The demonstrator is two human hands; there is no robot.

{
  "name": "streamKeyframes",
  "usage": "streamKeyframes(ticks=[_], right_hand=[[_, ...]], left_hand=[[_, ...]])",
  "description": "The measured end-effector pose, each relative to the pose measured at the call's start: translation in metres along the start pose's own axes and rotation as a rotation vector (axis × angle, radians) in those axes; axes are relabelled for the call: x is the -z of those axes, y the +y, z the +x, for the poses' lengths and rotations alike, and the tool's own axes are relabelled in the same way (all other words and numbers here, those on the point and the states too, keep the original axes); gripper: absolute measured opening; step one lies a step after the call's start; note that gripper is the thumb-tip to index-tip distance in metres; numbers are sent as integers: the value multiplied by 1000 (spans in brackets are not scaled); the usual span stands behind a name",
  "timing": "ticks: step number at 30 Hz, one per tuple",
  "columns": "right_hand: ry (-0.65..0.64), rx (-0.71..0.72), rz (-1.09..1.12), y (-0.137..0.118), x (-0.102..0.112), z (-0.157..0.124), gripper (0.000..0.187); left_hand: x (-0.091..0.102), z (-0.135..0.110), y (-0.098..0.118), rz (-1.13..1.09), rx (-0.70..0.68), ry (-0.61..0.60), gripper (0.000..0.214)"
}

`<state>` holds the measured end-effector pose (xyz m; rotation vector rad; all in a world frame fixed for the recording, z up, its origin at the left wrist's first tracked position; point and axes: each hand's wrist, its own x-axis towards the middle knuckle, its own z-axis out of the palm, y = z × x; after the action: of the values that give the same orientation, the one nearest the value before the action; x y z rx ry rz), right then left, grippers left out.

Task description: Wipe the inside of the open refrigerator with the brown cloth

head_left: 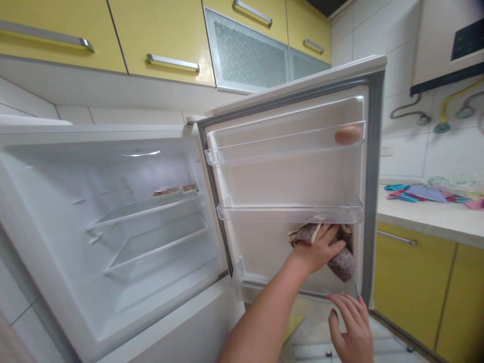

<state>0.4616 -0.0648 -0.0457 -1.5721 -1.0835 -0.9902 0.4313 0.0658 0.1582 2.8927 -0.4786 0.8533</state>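
A: Hidden stuff?
B: Part of cloth (342, 264), under L hand (315, 249). R hand (351, 325) runs off btm edge.
A: Small items (168, 191) in fridge (113, 133)?
B: Too blurry to ID. Same w/ pale heap (456, 180) on counter (408, 214). Wall unit (434, 45) cut by pic's R edge, panel (469, 40) txt unreadable.

There are two hands (315, 252), one cloth (342, 263), three door bins (260, 214).

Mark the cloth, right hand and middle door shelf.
Cloth (342, 264): head view, on its lower right part.
Right hand (353, 328): head view, on its back.
Middle door shelf (264, 215): head view, on its clear front wall.
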Motion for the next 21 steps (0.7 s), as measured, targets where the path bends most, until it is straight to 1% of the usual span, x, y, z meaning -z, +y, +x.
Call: streamKeyframes(ticks=[2, 4, 6, 8, 9, 11, 13, 14, 16, 19, 21], right_hand=[[-18, -18, 6, 2, -1, 1, 24], [-41, -26, 18, 4, -1, 3, 24], [-59, -26, 27, 8, -1, 4, 23], [-81, -32, 33, 11, 0, 6, 23], [-92, -38, 37, 13, 0, 7, 23], [-108, -51, 44, 15, 0, 9, 23], [-117, -61, 52, 16, -1, 12, 23], [-119, -64, 57, 17, -1, 13, 23], [-122, -68, 63, 17, -1, 14, 24], [-122, -66, 68, 17, -1, 14, 25], [-130, -58, 69, 16, 1, 12, 27]], left_hand=[[-3, -2, -6, 4, -9, -2, 44], [-4, -10, -16, -25, -42, -30, 41], [-3, -25, -27, -117, -87, -64, 38], [0, -44, -38, -242, -103, -81, 34], [2, -54, -44, -303, -86, -85, 34], [8, -76, -56, -399, 0, -106, 33], [19, -98, -68, -453, 116, -90, 30], [27, -108, -73, -465, 145, -90, 29], [46, -124, -81, -475, 207, -139, 29], [79, -141, -90, -421, 366, -343, 31], [96, -147, -95, -395, 412, -422, 32]])
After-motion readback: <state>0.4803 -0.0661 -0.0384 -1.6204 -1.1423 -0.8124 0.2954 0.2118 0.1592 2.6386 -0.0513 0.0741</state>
